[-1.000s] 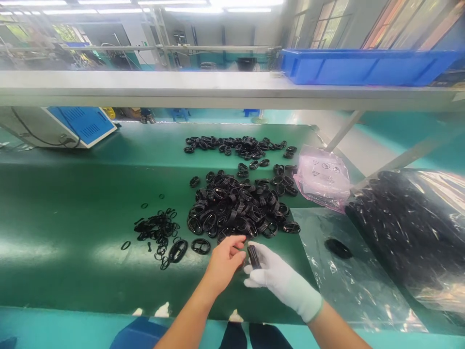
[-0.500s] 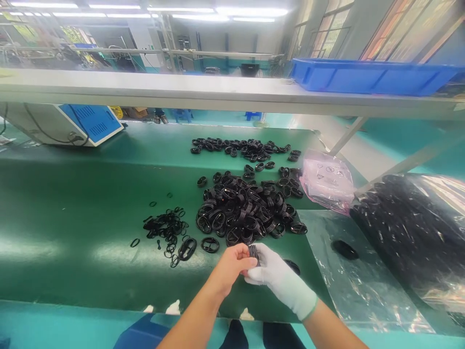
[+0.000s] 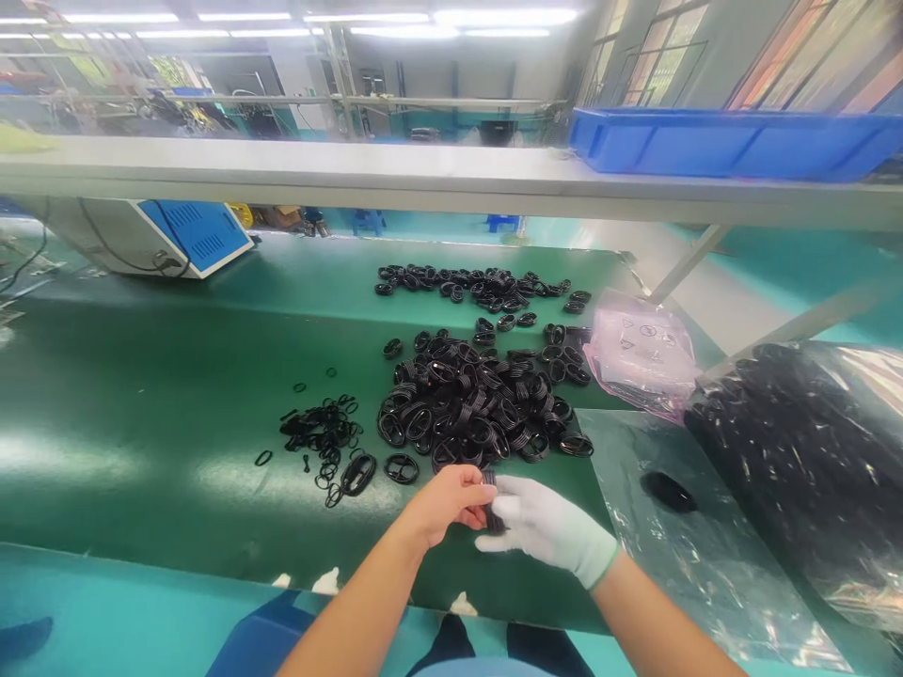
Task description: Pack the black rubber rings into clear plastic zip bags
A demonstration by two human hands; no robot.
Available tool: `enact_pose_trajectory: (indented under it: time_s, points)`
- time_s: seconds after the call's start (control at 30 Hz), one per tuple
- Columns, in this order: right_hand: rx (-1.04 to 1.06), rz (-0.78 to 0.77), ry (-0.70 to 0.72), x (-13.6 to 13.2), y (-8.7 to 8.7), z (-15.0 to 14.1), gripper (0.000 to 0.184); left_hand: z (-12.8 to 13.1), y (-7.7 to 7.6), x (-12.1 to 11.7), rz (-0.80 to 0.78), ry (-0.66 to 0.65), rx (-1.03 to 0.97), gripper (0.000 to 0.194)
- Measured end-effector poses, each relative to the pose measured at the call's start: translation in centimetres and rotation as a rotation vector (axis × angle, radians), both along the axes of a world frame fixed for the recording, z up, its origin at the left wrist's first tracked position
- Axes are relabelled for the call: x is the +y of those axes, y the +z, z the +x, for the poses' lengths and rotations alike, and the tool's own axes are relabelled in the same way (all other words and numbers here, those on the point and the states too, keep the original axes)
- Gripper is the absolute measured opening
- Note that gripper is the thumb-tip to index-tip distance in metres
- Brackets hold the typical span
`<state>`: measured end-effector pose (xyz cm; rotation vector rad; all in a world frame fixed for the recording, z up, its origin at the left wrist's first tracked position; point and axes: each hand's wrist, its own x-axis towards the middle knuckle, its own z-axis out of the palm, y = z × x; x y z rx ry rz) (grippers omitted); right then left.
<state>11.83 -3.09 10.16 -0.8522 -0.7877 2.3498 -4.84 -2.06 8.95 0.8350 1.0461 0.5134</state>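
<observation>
A coiled black cable (image 3: 492, 517) is held upright between my two hands, above the front part of the green table. My bare left hand (image 3: 451, 503) pinches its left side with thumb and fingers. From the right, my right hand (image 3: 543, 525), in a white glove, has its fingers around the same coil. Just beyond my hands lies a big heap of coiled black cables (image 3: 480, 395). Left of them, a single cable coil (image 3: 402, 468) and a longer coil (image 3: 357, 474) rest beside a loose pile of small black rubber bands (image 3: 324, 428).
More coils (image 3: 486, 285) lie farther back. On the right are a pink plastic bag (image 3: 639, 348), a clear sheet holding a dark coil (image 3: 669, 491), and a large clear bag of black items (image 3: 797, 451). A shelf (image 3: 353, 169) with a blue bin (image 3: 734, 143) crosses above the table.
The coil now shows more between my hands, as my gloved fingers have loosened and shifted along it. The dark item formerly visible beside my right wrist is no longer seen. The view has turned slightly.
</observation>
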Motion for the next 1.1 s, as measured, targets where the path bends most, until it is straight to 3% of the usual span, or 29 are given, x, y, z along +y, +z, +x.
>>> enact_pose_trajectory:
  time_s: [0.27,0.5,0.77,0.9,1.0,1.1]
  points:
    - [-0.12,0.019,-0.049,0.0,-0.2,-0.1,0.049,0.9,-0.3,-0.2,-0.061,0.068,-0.097,0.03]
    - [-0.3,0.147,-0.115,-0.5,-0.1,-0.6,0.054,1.0,-0.2,-0.6,-0.059,0.093,-0.109,0.03]
    - [-0.161,0.046,-0.127,-1.3,-0.7,-0.1,0.054,0.5,0.1,-0.9,-0.012,0.041,-0.079,0.024]
    - [-0.007,0.018,-0.107,-1.9,-0.6,0.4,0.046,-0.1,1.0,-1.4,0.131,0.139,0.048,0.024]
    - [-0.045,0.041,-0.103,-2.1,-0.6,0.2,0.046,0.0,0.8,-2.0,0.191,0.187,0.056,0.022]
    - [-0.098,0.093,-0.12,-2.1,-0.8,-0.3,0.047,0.4,0.2,-2.4,0.117,0.192,-0.019,0.018]
